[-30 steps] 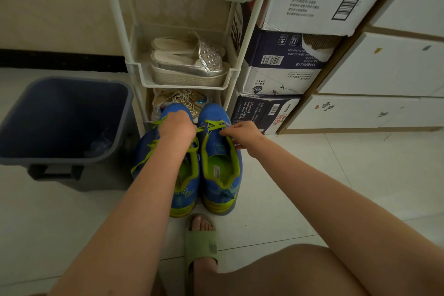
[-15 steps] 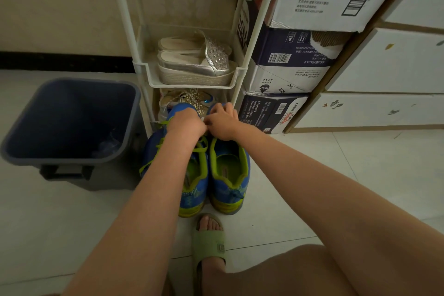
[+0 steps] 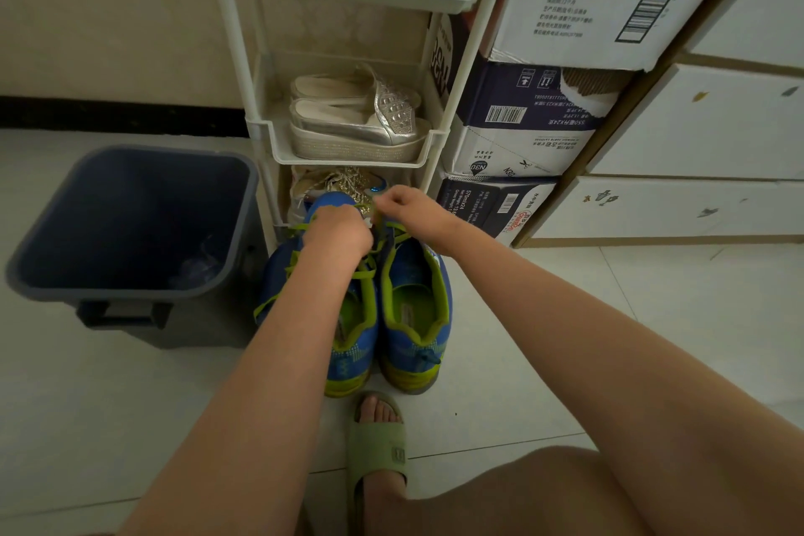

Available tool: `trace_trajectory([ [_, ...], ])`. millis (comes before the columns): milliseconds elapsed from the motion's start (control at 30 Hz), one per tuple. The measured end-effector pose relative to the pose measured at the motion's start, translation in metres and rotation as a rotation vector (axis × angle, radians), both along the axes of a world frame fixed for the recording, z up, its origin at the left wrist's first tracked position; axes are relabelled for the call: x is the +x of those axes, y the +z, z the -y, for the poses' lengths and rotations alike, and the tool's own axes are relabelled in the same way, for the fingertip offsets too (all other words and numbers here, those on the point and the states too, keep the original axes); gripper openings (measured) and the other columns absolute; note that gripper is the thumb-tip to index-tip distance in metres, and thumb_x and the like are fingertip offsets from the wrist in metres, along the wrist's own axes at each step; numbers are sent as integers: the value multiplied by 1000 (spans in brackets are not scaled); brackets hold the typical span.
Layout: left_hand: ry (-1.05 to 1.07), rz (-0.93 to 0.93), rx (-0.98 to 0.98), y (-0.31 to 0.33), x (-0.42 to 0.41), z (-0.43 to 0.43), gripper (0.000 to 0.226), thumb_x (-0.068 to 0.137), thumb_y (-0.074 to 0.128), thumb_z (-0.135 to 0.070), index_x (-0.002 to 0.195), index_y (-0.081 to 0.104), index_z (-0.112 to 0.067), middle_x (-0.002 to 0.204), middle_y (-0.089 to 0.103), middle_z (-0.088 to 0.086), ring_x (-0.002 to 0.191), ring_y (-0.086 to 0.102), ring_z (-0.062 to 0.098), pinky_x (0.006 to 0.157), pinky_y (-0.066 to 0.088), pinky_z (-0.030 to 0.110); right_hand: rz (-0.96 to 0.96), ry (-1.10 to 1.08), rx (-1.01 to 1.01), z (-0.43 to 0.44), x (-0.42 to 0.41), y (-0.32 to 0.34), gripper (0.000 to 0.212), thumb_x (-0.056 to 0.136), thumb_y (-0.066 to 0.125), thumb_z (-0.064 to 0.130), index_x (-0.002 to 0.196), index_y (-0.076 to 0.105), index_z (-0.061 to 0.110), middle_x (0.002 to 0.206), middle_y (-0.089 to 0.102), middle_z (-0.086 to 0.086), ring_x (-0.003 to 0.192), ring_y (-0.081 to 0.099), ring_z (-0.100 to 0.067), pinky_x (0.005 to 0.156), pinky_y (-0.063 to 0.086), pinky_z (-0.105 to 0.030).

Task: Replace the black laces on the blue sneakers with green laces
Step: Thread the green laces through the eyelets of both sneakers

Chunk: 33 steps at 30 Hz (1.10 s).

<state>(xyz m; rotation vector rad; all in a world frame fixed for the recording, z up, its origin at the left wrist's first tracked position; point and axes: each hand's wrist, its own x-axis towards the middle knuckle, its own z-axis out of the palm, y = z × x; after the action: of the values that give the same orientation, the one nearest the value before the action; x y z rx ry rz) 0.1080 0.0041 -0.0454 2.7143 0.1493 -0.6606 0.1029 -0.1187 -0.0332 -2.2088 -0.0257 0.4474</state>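
Two blue sneakers [image 3: 407,350]: side by side on the tiled floor, heels toward the person, toes beneath the two hands.
Green laces [image 3: 364,274]: threaded across both sneakers just below the grip; loose strands run up to where the hands meet, and one trails down the outer side of the left sneaker.
Right hand [image 3: 407,205]: thumb and forefinger pinched on a green lace strand above the toe of the right sneaker, fingertips nearly touching the other hand's knuckles.
Left hand [image 3: 337,231]: fingers curled downward over the front of the left sneaker (its back faces the camera and hides them), so I cannot tell whether it grasps anything.
Bin [image 3: 143,150]: dark blue, left of the grip and near the left sneaker.
Rack [image 3: 343,159]: white, directly beyond the grip; its lowest tray sits just behind the fingertips.
Silver sandals [image 3: 361,131]: in the tray one level above the grip.
Boxes [image 3: 517,144]: stacked beyond and right of the right hand.
Drawers [image 3: 696,122]: white, farther right of the boxes.
Slipper [image 3: 376,448]: green, on a foot, nearer the person than the grip, just behind the heels.
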Motion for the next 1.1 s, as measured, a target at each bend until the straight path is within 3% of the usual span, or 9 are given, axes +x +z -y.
trace_trajectory([
  [67,0,-24,29,3,-4,2,18,89,61,-20,97,55,-4,103,54,14,100,56,28,73,43,33,15,38,-9,2,-2,0,17,97,51,29,83,53,20,102,63,-7,104,53,-22,100,33,-43],
  [233,-2,-35,57,5,-6,5,31,91,59,-22,115,57,-4,120,57,17,106,57,29,71,44,33,69,184,-372,-3,-1,-6,31,97,45,43,120,58,26,129,50,-6,124,30,-29,99,20,-39],
  [400,37,-12,-4,7,-8,5,29,93,56,-24,115,58,-5,123,56,19,105,57,31,73,45,35,-15,208,-409,-3,-5,-3,35,99,38,44,93,64,21,109,53,-10,121,29,-29,98,20,-42],
  [533,124,38,-125,15,-4,6,31,89,59,-25,113,61,-6,103,60,12,101,59,30,71,43,36,-71,20,35,3,-8,7,32,96,51,35,79,68,13,89,62,-5,95,52,-18,91,37,-31],
  [633,194,146,-96,31,-4,7,35,88,61,-22,118,58,-5,122,58,16,120,50,34,94,43,44,-61,-107,268,2,-8,22,35,98,48,29,82,66,5,83,64,-4,82,54,-13,78,39,-18],
  [733,189,77,-20,46,-5,3,44,91,54,-34,129,53,-11,140,45,17,138,25,38,112,17,60,-24,-273,569,5,-2,41,35,99,44,30,70,54,13,74,60,-4,71,54,-13,67,37,-21],
  [800,166,37,-186,46,-2,4,42,93,44,-38,122,60,-11,129,55,14,127,42,34,111,27,49,-33,-250,771,8,2,50,31,100,43,26,75,54,12,69,56,-3,63,53,-12,64,41,-21],
  [967,366,32,-795,51,-8,20,42,99,29,-29,74,60,-17,99,69,7,96,61,22,96,40,31,15,-42,725,11,-10,52,19,99,44,13,94,61,6,64,49,-2,58,45,-14,61,40,-28],
  [1100,308,125,-768,60,-15,16,27,92,52,-32,66,62,-28,106,64,0,105,54,19,95,42,32,2,-32,839,27,-16,64,22,100,42,17,109,60,8,60,44,0,55,39,-12,68,39,-25],
])
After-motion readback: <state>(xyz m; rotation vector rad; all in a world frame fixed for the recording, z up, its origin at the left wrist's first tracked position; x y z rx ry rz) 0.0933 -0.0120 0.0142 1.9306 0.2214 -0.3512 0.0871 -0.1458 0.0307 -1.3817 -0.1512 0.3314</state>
